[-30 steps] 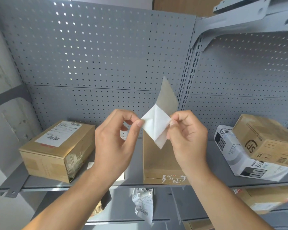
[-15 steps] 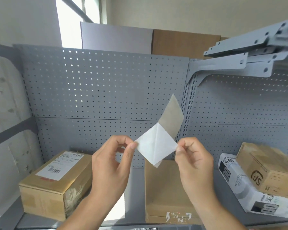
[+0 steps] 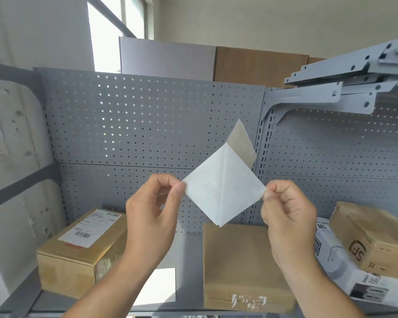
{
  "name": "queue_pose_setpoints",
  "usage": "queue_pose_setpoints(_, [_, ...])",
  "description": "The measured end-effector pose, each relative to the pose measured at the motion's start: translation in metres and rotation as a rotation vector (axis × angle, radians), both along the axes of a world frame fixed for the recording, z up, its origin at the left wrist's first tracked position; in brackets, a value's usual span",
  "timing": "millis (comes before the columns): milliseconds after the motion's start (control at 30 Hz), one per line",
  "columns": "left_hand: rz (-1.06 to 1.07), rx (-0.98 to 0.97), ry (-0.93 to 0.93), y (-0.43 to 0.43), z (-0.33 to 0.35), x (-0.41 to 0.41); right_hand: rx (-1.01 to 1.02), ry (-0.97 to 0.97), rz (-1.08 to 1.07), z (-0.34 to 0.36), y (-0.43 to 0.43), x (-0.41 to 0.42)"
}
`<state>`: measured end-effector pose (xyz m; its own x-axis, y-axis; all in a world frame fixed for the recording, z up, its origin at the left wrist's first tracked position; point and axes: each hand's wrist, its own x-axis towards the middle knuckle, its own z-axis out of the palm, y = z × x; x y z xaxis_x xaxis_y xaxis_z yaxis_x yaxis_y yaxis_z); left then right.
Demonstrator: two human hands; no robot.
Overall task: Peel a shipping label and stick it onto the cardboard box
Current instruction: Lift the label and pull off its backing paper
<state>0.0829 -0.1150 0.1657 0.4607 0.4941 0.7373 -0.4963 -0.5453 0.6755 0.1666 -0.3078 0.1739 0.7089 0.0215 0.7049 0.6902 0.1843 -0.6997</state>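
Observation:
I hold a white shipping label point(image 3: 216, 189) up in front of the grey pegboard, half peeled from its backing, whose grey upper corner point(image 3: 241, 143) sticks up. My left hand point(image 3: 154, 212) pinches the left corner between thumb and forefinger. My right hand point(image 3: 285, 210) pinches the right corner. The two sheets spread apart into a diamond shape, joined along a middle line. Below them a plain cardboard box point(image 3: 241, 262) lies on the shelf with no label on its top face.
A cardboard box with a label point(image 3: 78, 251) stands at the left of the grey metal shelf point(image 3: 189, 246). A white sheet point(image 3: 161, 285) lies flat between the boxes. At right sit a white printed package point(image 3: 338, 267) and a brown box point(image 3: 375, 237). Metal brackets point(image 3: 345, 88) jut out above right.
The view has tilted upward, showing window and wall. My hands have pulled further apart, and the label has opened wider from its backing.

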Motion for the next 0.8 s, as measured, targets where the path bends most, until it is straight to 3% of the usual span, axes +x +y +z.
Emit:
queue_pose_setpoints(433, [-0.05, -0.075, -0.016, 0.008, 0.007, -0.007, 0.105, 0.048, -0.06, 0.009, -0.009, -0.007])
queue_pose_setpoints(800, [0.002, -0.105, 0.019, 0.016, 0.004, -0.008, 0.226, 0.197, -0.061, 0.01, -0.015, -0.002])
